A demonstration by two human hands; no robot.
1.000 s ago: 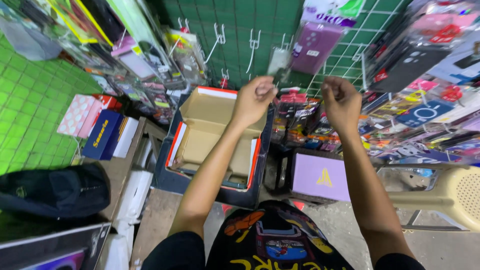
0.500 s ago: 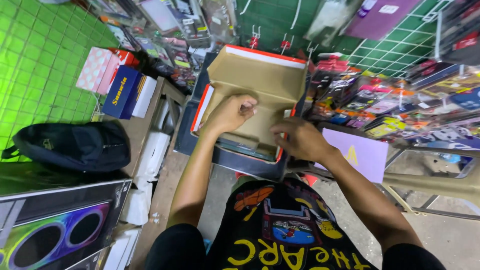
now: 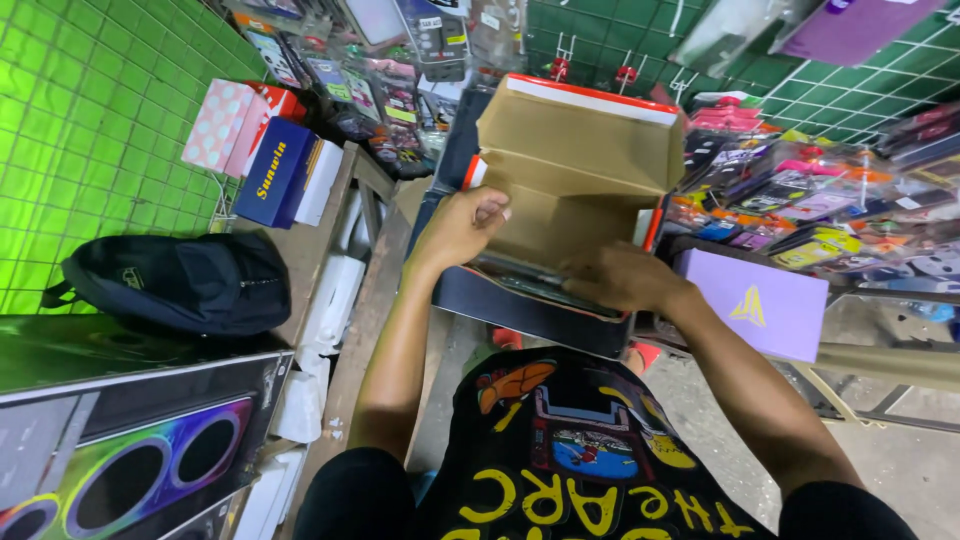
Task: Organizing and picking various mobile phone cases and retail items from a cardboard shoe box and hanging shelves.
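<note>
Light, stiff brown cardboard box (image 3: 575,165) is entered by both hands: left hand (image 3: 462,226) loosely curled, right hand (image 3: 615,277) flat on dark packets (image 3: 520,282); best gripped at side walls.

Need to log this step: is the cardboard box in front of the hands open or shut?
Open. The cardboard box has its lid raised, bare brown inside showing; the left hand and right hand reach into it.

The cardboard box (image 3: 585,160) is showing plain brown inside, with a red and white rim on its lid. Left of the box, a pink polka-dot box (image 3: 222,122), a navy box (image 3: 272,170) and a black bag (image 3: 180,280) are lying. Right of it, a lilac box (image 3: 765,300) is bearing a yellow emblem.
</note>
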